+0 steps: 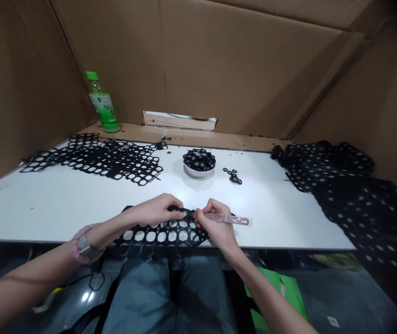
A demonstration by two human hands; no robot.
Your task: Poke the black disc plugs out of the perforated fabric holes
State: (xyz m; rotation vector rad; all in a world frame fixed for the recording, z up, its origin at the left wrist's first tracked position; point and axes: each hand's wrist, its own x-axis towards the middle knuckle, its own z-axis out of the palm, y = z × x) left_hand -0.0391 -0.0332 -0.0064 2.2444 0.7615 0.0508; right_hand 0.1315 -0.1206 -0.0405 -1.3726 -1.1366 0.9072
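Note:
Across the table's front edge lies a black sheet (156, 235) with rows of round holes. My left hand (158, 209) pinches its upper edge between thumb and fingers. Close beside it on the right, my right hand (217, 225) is closed round a slim tool with a pinkish, plastic-wrapped handle (242, 220). The tool's tip points left at the sheet's edge, near my left fingertips; the tip itself is too small to make out. Beyond my hands stands a white bowl (199, 172) heaped with black rings (200, 160).
Several loose black rings (233, 177) lie right of the bowl. More holed black sheet (114, 157) covers the back left. A dotted black pile (344, 185) hangs over the right side. A green bottle (104, 109) stands at the back left, by cardboard walls (198, 60).

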